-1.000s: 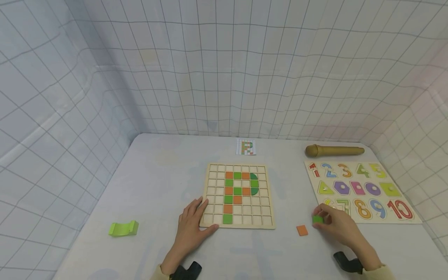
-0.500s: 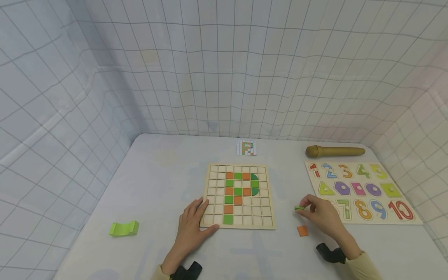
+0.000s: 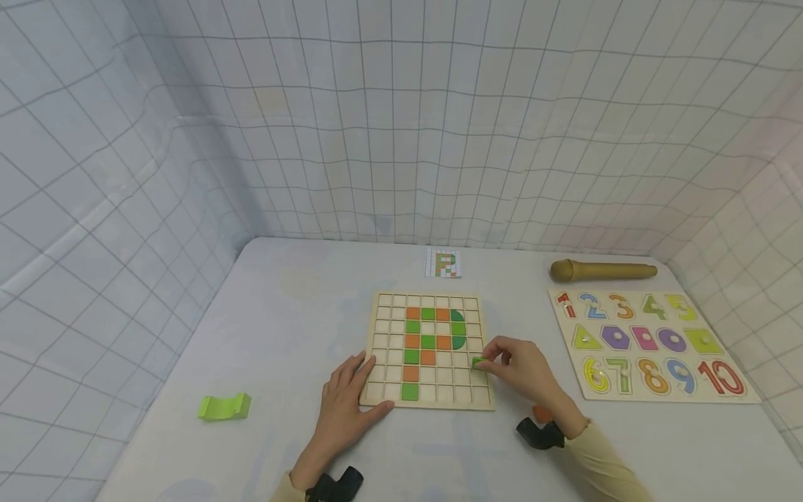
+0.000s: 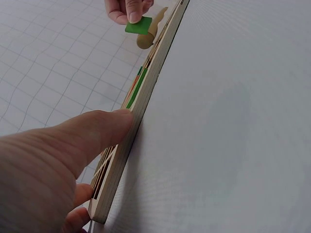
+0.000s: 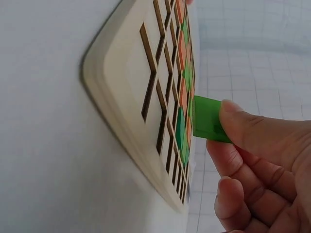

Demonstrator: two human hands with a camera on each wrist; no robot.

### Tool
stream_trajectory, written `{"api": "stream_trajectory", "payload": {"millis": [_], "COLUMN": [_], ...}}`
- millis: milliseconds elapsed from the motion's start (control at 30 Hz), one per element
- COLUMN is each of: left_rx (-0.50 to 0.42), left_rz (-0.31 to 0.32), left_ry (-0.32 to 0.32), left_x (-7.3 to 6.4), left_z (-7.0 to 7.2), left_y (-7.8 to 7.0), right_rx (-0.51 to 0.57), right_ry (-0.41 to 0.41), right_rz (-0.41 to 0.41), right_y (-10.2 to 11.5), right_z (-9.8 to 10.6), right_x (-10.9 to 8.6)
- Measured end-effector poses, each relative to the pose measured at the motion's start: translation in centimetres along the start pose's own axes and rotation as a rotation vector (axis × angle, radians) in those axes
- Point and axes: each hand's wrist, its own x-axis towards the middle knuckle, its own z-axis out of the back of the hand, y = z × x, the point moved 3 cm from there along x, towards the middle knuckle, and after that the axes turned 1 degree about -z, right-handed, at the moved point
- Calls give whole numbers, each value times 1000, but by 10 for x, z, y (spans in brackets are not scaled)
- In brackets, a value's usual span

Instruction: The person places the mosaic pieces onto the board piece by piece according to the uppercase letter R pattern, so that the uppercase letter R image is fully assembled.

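My right hand pinches a green square tile between thumb and fingers, above the right side of a wooden grid board. In the right wrist view the tile is tilted. Orange and green tiles sit in the board's cells, forming a P-like shape with a short leg. My left hand rests at the board's lower left corner, thumb along the front edge, fingers at the left edge. An orange tile lies on the table, partly hidden by my right wrist.
Behind the board lies a small pattern card. At the right is a number and shape puzzle board, with a gold microphone-shaped object behind it. A lime green curved block stands at the left. Grid-patterned cloth walls surround the table.
My right hand has carried the green tile leftward from beside the number puzzle to over the grid board. My left hand has stayed at the board's corner.
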Motion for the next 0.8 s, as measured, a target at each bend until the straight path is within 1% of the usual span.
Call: {"api": "stream_trajectory", "payload": {"millis": [133, 333, 533, 633, 800], "left_rx": [0, -2, 4, 2, -3], "left_rz": [2, -5, -6, -7, -10], "left_ry": [3, -4, -7, -8, -9], "left_x": [0, 0, 1, 1, 0], "left_z": [0, -1, -2, -1, -1], "left_y": [0, 0, 1, 0, 0], "right_rx": [13, 14, -7, -20, -57], "right_ry": [39, 94, 124, 138, 159], "right_rz": [38, 87, 89, 83, 98], "right_y": [11, 20, 24, 25, 29], "right_z": [-14, -30, -41, -44, -47], "right_x": [8, 16, 21, 24, 27]}}
